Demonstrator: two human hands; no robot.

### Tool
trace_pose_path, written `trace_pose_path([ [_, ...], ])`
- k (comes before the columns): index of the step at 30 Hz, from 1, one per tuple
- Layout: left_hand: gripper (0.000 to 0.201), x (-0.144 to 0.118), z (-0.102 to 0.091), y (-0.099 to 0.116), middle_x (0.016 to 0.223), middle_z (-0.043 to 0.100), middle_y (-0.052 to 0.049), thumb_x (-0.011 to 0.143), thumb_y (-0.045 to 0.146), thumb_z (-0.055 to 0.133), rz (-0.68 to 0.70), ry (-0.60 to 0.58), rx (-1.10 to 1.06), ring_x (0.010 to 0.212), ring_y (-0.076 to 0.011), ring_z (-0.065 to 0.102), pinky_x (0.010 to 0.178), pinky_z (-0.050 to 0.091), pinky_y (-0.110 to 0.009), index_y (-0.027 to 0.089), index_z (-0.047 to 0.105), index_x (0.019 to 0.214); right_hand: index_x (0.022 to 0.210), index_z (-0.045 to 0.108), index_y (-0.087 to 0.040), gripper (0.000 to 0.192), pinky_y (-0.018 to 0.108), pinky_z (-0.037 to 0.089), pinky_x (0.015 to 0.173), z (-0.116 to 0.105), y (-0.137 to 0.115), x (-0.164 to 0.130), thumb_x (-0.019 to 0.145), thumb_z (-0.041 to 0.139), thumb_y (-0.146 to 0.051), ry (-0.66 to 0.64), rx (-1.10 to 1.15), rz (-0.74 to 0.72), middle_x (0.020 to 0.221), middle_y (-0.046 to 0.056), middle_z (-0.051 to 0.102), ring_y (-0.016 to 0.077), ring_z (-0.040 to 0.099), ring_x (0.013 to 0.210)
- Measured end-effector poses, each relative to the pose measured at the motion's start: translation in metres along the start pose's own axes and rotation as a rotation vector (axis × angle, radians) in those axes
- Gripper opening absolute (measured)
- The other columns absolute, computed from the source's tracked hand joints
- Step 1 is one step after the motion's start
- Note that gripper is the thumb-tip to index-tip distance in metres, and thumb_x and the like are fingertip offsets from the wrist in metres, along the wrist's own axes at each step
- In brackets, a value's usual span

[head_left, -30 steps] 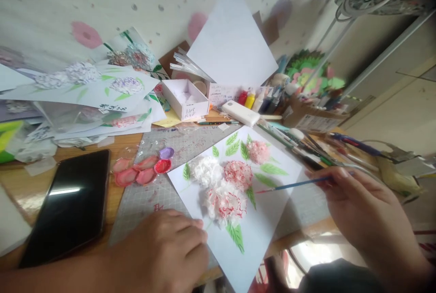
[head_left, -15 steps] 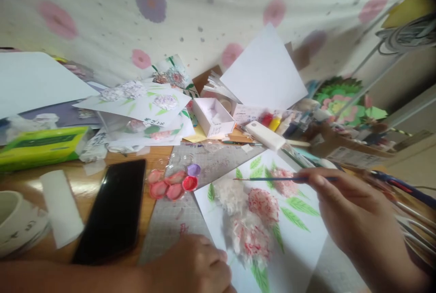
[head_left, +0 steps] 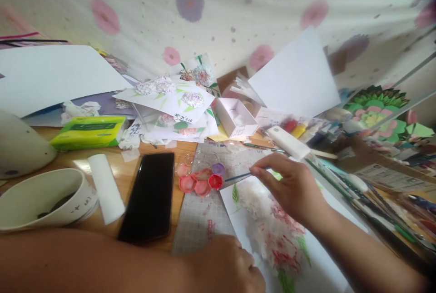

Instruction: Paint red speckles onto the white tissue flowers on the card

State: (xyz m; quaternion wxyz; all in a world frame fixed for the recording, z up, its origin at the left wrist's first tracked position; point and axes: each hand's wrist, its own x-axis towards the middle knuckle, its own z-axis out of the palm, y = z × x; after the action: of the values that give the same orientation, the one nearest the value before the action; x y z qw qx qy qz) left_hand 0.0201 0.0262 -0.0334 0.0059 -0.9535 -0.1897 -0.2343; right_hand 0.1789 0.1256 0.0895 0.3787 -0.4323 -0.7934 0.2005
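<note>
My right hand point(head_left: 284, 184) pinches a thin paintbrush point(head_left: 237, 177) with a blue handle. The brush's tip is at the small pot of red paint point(head_left: 215, 181), which belongs to a cluster of round paint pots point(head_left: 202, 187) in pinks, red and purple. Under that hand lies a white sheet of paper point(head_left: 327, 261) with raised, crumpled tissue flowers point(head_left: 275, 234) in white and red and green painted leaves. My left hand point(head_left: 226, 261), its fingers curled, rests at the sheet's lower left edge. Whatever its fingers may hold is hidden.
A black phone point(head_left: 148, 197), a white roll point(head_left: 106, 188) and a cup point(head_left: 44, 202) stand to the left. Behind are a tissue pack point(head_left: 90, 131), flower pictures point(head_left: 170, 97) and a small white box point(head_left: 236, 118). Several brushes point(head_left: 368, 206) lie at right, over the grey cutting mat point(head_left: 194, 220).
My right hand has moved the brush leftward from above the flowers to the red paint. The camera view has shifted left. My left hand stays at the paper's edge.
</note>
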Motion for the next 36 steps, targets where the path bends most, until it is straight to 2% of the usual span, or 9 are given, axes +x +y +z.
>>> trace_pose_path([
  [7, 0.048, 0.005, 0.006, -0.001, 0.058, 0.052, 0.006, 0.061, 0.032, 0.097, 0.046, 0.012, 0.052, 0.051, -0.0118, 0.053, 0.037, 0.033, -0.030, 0.021, 0.051, 0.064, 0.068, 0.078, -0.026, 0.028, 0.028, 0.047, 0.055, -0.015, 0.002, -0.012, 0.082, 0.075, -0.049, 0.140, 0.079, 0.223, 0.064, 0.001, 0.073, 0.0173, 0.064, 0.057],
  [10, 0.047, 0.006, -0.001, -0.001, 0.057, 0.052, 0.007, 0.064, 0.033, 0.095, 0.057, 0.026, 0.076, 0.048, -0.0127, 0.052, 0.037, 0.033, -0.030, 0.022, 0.050, 0.066, 0.065, 0.079, -0.026, 0.030, 0.028, 0.046, 0.052, -0.022, 0.005, -0.023, 0.079, 0.078, -0.052, 0.230, 0.181, 0.299, 0.056, 0.001, 0.068, 0.0154, 0.058, 0.050],
  [13, 0.042, 0.008, -0.016, -0.001, 0.060, 0.056, 0.005, 0.066, 0.027, 0.091, 0.078, 0.033, 0.082, 0.052, -0.0158, 0.057, 0.040, 0.039, -0.030, 0.022, 0.049, 0.068, 0.063, 0.079, -0.026, 0.032, 0.030, 0.050, 0.057, -0.035, 0.009, -0.043, 0.073, 0.082, -0.057, 0.349, 0.301, 0.370, 0.060, 0.004, 0.071, 0.0172, 0.062, 0.057],
  [17, 0.037, 0.013, -0.022, 0.002, 0.062, 0.060, -0.001, 0.091, 0.040, 0.071, 0.118, 0.015, 0.031, 0.055, -0.0178, 0.058, 0.051, 0.051, -0.031, 0.020, 0.050, 0.069, 0.066, 0.080, -0.029, 0.029, 0.033, 0.055, 0.070, -0.062, 0.016, -0.080, 0.062, 0.090, -0.056, 0.517, 0.413, 0.455, 0.069, 0.005, 0.075, 0.0192, 0.067, 0.070],
  [20, 0.034, 0.017, -0.017, 0.006, 0.071, 0.066, -0.006, 0.098, 0.043, 0.063, 0.128, -0.037, -0.034, 0.068, -0.0184, 0.066, 0.068, 0.058, -0.031, 0.018, 0.056, 0.076, 0.067, 0.080, -0.026, 0.034, 0.037, 0.057, 0.074, -0.078, 0.022, -0.104, 0.057, 0.093, -0.056, 0.580, 0.434, 0.551, 0.071, 0.008, 0.075, 0.0213, 0.068, 0.072],
  [23, 0.033, 0.018, -0.015, 0.009, 0.082, 0.070, -0.009, 0.100, 0.046, 0.059, 0.087, -0.055, -0.067, 0.079, -0.0204, 0.070, 0.079, 0.061, -0.034, 0.018, 0.063, 0.083, 0.064, 0.080, -0.023, 0.035, 0.036, 0.057, 0.075, -0.088, 0.028, -0.121, 0.055, 0.094, -0.054, 0.606, 0.409, 0.610, 0.072, 0.010, 0.075, 0.0225, 0.069, 0.075],
  [29, 0.028, 0.013, -0.023, 0.010, 0.089, 0.072, -0.008, 0.101, 0.042, 0.055, -0.008, -0.005, -0.106, 0.087, -0.0212, 0.071, 0.086, 0.062, -0.035, 0.019, 0.068, 0.092, 0.068, 0.082, -0.029, 0.008, 0.041, 0.057, 0.091, -0.098, 0.028, -0.146, 0.076, 0.080, -0.031, 0.479, 0.257, 0.427, 0.073, 0.007, 0.076, 0.0252, 0.072, 0.085],
  [33, 0.024, 0.009, -0.034, 0.008, 0.087, 0.072, -0.005, 0.102, 0.033, 0.052, -0.059, 0.044, -0.100, 0.085, -0.0194, 0.070, 0.085, 0.059, -0.032, 0.020, 0.070, 0.094, 0.072, 0.083, -0.029, 0.010, 0.038, 0.057, 0.090, -0.102, 0.030, -0.152, 0.079, 0.077, -0.026, 0.449, 0.225, 0.422, 0.073, 0.005, 0.076, 0.0235, 0.072, 0.085],
  [36, 0.036, 0.010, -0.045, 0.005, 0.081, 0.072, -0.002, 0.104, 0.019, 0.038, -0.067, 0.118, -0.070, 0.080, -0.0185, 0.069, 0.076, 0.053, -0.033, 0.022, 0.070, 0.087, 0.073, 0.083, -0.030, 0.011, 0.033, 0.058, 0.086, -0.103, 0.033, -0.154, 0.081, 0.076, -0.027, 0.408, 0.221, 0.428, 0.075, 0.005, 0.077, 0.0208, 0.073, 0.084],
])
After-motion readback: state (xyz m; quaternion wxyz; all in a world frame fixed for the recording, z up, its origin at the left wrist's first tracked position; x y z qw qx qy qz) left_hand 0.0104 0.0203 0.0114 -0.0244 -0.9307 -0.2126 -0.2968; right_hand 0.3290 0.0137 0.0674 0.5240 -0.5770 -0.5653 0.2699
